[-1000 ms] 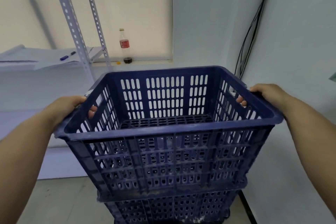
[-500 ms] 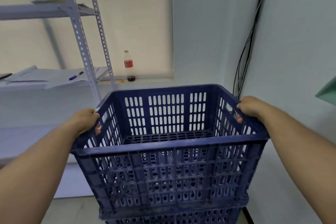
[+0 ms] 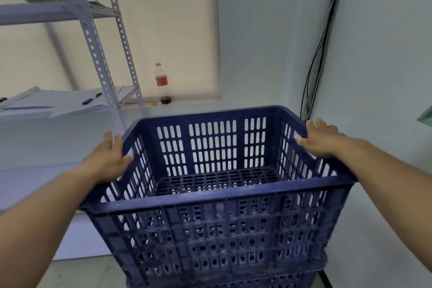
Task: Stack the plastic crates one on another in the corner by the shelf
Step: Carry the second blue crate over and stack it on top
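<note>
A dark blue slatted plastic crate (image 3: 217,222) sits on top of another blue crate (image 3: 233,282), of which only the top edge shows at the bottom of the view. The stack stands in the room's corner, right of the metal shelf (image 3: 93,37). My left hand (image 3: 108,159) lies flat against the outside of the top crate's left rim with its fingers stretched out. My right hand (image 3: 323,140) rests on the right rim, fingers also straight and not curled into the handle. Nothing lies inside the top crate.
The shelf board holds papers (image 3: 46,103) and a blue pen (image 3: 91,98). A nearly empty cola bottle (image 3: 162,83) stands on the window ledge behind. Black cables (image 3: 313,77) run down the right wall just behind the crate. Grey floor (image 3: 77,273) shows at the lower left.
The top crate has come down and settled on the lower one. Both hands have uncurled from the side handles and now lie flat at the rims.
</note>
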Demonstrator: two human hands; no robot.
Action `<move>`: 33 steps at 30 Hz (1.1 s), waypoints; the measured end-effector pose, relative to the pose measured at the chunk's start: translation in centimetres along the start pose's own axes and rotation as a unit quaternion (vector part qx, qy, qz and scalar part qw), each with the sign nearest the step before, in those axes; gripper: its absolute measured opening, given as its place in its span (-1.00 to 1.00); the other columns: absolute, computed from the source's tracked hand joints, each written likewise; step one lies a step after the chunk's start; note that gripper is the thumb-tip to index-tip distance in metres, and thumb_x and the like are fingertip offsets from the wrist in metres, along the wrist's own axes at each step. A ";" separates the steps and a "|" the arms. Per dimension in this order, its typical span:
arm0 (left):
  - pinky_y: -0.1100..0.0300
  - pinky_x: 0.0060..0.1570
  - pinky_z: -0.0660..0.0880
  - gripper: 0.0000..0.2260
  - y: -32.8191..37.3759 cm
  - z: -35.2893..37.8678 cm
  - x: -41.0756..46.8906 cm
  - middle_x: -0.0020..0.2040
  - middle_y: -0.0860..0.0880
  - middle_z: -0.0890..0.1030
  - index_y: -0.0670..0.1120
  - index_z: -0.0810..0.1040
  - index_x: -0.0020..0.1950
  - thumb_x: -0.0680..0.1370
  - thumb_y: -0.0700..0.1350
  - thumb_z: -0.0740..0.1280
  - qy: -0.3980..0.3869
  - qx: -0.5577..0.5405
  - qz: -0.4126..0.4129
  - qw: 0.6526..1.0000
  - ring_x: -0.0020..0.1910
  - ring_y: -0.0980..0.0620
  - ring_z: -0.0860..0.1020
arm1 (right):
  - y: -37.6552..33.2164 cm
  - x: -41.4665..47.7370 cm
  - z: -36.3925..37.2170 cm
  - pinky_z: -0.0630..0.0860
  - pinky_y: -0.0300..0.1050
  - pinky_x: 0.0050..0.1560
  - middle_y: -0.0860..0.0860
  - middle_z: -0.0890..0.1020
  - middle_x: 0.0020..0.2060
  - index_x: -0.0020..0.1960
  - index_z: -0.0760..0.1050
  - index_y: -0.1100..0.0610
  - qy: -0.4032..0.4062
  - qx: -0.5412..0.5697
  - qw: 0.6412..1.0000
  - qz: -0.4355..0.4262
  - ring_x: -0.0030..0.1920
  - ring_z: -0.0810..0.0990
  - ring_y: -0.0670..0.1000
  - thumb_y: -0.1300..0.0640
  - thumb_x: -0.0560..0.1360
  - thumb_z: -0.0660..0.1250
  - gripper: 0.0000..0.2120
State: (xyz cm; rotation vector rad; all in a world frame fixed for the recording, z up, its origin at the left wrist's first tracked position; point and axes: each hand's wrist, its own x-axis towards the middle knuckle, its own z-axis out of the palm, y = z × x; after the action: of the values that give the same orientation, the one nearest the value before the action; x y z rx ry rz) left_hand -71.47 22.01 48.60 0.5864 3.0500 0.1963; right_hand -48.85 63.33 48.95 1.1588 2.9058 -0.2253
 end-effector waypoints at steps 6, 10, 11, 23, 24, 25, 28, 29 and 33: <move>0.09 0.51 -0.09 -0.38 1.2 -0.4 0.2 0.59 -0.17 -0.17 -0.21 -0.16 0.56 0.64 0.08 0.01 -0.036 0.058 0.058 0.996 0.57 -0.07 -0.13 | -0.3 0.4 -0.4 0.23 0.10 0.42 0.13 0.17 0.50 0.54 0.01 0.22 -0.015 -0.016 0.997 -0.078 0.47 0.22 0.15 -0.14 0.59 0.07 -0.33; 0.16 0.46 -0.08 -0.45 1.0 -0.2 0.3 0.59 -0.20 -0.04 -0.27 -0.01 0.54 0.65 -0.01 0.03 -0.023 -0.002 0.068 0.997 0.57 -0.09 -0.04 | -0.2 0.3 0.1 0.21 0.04 0.43 0.16 0.17 0.51 0.53 0.03 0.30 -0.010 0.027 0.995 -0.091 0.47 0.24 0.16 -0.02 0.63 0.06 -0.41; 0.14 0.46 -0.04 -0.48 0.8 -0.2 0.5 0.58 -0.22 0.02 -0.30 0.09 0.51 0.65 -0.02 0.04 -0.023 -0.011 0.070 0.997 0.56 -0.10 0.02 | -0.1 0.4 0.1 0.27 0.04 0.38 0.17 0.25 0.45 0.49 0.12 0.29 -0.003 0.036 0.995 -0.092 0.40 0.31 0.16 -0.01 0.63 0.08 -0.46; 0.23 0.35 0.08 -0.57 2.0 -1.7 -1.9 0.52 -0.25 0.18 -0.31 0.17 0.47 0.64 -0.17 0.10 -0.024 -0.079 0.082 0.993 0.51 -0.14 0.15 | -0.5 -0.7 -0.9 0.34 -0.02 0.27 0.16 0.36 0.29 0.39 0.25 0.26 -0.014 0.061 0.995 -0.075 0.29 0.41 0.19 0.08 0.60 0.15 -0.58; 0.21 0.35 0.10 -0.57 1.9 -1.8 -2.1 0.52 -0.26 0.18 -0.31 0.16 0.47 0.64 -0.18 0.10 -0.025 -0.081 0.075 0.994 0.49 -0.16 0.17 | -0.5 -1.1 -1.2 0.40 -0.01 0.21 0.16 0.41 0.22 0.33 0.30 0.26 -0.018 0.068 0.995 -0.076 0.23 0.46 0.19 0.13 0.58 0.18 -0.63; 0.16 0.33 0.15 -0.57 1.6 -1.6 -2.2 0.49 -0.27 0.20 -0.31 0.17 0.46 0.63 -0.18 0.11 -0.026 -0.077 0.061 0.995 0.46 -0.19 0.22 | -0.4 -1.7 -1.5 0.45 0.00 0.13 0.16 0.46 0.15 0.29 0.34 0.26 -0.020 0.072 0.995 -0.074 0.15 0.50 0.18 0.19 0.56 0.20 -0.67; 0.04 0.11 0.33 -0.66 0.4 -0.9 -2.6 0.33 -0.32 0.36 -0.28 0.28 0.35 0.59 -0.21 0.14 -0.011 -0.070 0.010 0.997 0.21 -0.28 0.43 | 0.3 -3.8 -1.6 0.43 -0.06 -0.11 0.13 0.49 0.03 0.28 0.36 0.24 -0.025 0.054 0.997 -0.051 -0.02 0.51 0.14 0.28 0.55 0.17 -0.70; 0.04 0.00 0.35 -0.69 0.3 -0.7 -3.0 0.27 -0.33 0.42 -0.28 0.33 0.30 0.56 -0.25 0.15 0.001 -0.078 0.003 0.997 0.08 -0.26 0.46 | 0.6 -4.3 -1.4 0.41 -0.08 -0.09 0.13 0.49 0.04 0.31 0.34 0.23 -0.021 0.048 0.997 -0.048 -0.02 0.50 0.13 0.27 0.56 0.16 -0.68; 0.09 -0.12 0.29 -0.65 0.7 -0.3 -3.1 0.18 -0.31 0.52 -0.22 0.37 0.32 0.54 -0.33 0.14 0.030 -0.050 0.010 0.998 -0.07 -0.17 0.42 | 0.6 -4.6 -0.8 0.35 -0.09 -0.22 0.10 0.46 -0.08 0.30 0.35 0.25 0.006 0.043 0.998 -0.051 -0.09 0.45 0.12 0.29 0.56 0.15 -0.69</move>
State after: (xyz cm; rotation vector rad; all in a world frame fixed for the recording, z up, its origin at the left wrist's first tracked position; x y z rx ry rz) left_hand -68.30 21.46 49.05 0.6146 3.0705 0.3697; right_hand -45.06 60.78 49.88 1.0266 2.9973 -0.3469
